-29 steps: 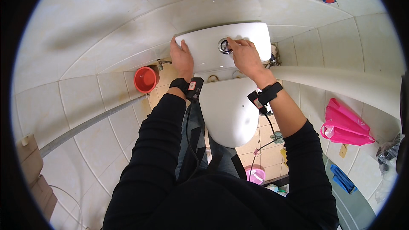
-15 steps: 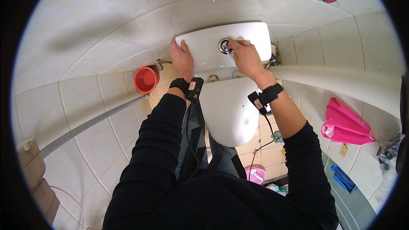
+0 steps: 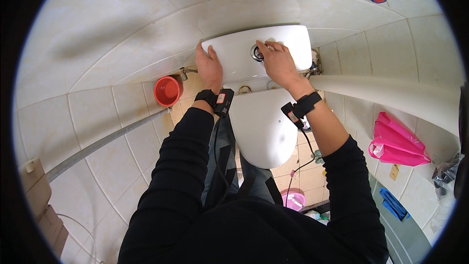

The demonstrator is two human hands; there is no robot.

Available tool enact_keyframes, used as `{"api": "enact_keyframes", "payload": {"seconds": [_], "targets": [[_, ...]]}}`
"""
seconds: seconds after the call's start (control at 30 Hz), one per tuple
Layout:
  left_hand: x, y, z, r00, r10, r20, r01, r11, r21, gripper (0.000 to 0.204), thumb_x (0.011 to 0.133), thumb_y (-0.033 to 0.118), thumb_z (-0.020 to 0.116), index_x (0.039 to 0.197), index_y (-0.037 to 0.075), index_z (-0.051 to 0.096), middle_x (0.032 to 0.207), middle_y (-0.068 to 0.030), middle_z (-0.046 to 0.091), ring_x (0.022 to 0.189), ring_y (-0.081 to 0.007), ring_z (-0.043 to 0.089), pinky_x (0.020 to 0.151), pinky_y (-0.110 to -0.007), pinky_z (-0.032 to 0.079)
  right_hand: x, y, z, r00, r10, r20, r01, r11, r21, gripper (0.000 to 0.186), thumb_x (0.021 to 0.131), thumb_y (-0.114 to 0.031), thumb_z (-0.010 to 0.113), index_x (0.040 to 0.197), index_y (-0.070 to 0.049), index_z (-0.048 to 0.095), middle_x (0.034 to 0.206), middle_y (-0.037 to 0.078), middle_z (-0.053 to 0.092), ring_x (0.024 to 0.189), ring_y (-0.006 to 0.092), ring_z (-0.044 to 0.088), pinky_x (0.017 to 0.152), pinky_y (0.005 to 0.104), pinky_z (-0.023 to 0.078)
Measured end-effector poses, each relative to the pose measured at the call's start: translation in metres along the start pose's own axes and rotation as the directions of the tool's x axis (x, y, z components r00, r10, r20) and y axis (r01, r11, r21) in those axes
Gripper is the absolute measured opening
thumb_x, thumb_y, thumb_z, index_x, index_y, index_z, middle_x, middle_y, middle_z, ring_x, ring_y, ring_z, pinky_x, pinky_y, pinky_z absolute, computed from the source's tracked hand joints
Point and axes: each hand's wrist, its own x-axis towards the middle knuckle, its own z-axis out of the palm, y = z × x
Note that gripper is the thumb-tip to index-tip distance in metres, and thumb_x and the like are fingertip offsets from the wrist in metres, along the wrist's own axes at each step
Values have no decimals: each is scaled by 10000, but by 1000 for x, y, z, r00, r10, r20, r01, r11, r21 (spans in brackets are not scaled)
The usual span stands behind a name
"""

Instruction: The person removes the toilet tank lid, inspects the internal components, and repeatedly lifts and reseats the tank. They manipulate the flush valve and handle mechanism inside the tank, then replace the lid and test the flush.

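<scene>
A white toilet tank lid point(image 3: 232, 51) stretches across the top of the tank against the tiled wall. At its left end my left hand point(image 3: 210, 68) grips the corner, thumb on the upper side and fingers along the outer edge. Set in the lid is a round chrome flush button point(image 3: 255, 55). My right hand point(image 3: 280, 62) has its thumb and fingertips bent over this button, covering its right part; the exact contact under the fingers is hidden. Below the tank lies the closed white toilet seat cover point(image 3: 264, 127).
A red bucket point(image 3: 167, 91) is at the left beside a small tap point(image 3: 184, 73). A thick white pipe point(image 3: 386, 93) runs along the right, above a pink bag point(image 3: 398, 142). A pink basin point(image 3: 294, 200) sits on the floor. Cables hang from both wrist devices.
My right hand has shifted slightly left over the flush button, its fingers now farther across it. My left hand stays at the lid's left end.
</scene>
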Motion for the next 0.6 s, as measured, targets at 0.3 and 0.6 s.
{"api": "enact_keyframes", "payload": {"seconds": [0.3, 0.6], "targets": [[1, 3, 0, 999, 32, -5, -32, 999, -19, 496, 1048, 289, 531, 1429, -23, 475, 1349, -256, 588, 1231, -425, 553, 1028, -476, 455, 7, -13, -5, 997, 40, 60, -31, 989, -142, 579, 878, 3, 525, 1456, -11, 488, 1151, 136, 714, 1270, 271, 558, 1123, 475, 378], [1, -2, 0, 1000, 14, 3, -13, 1000, -12, 488, 1047, 274, 535, 1418, -38, 482, 1356, -257, 582, 1240, -419, 553, 1040, -468, 448, -5, 14, -2, 980, 186, -75, -132, 879, 458, 534, 856, 24, 574, 1386, -49, 572, 1303, 148, 665, 1284, 341, 549, 1115, 449, 413]]}}
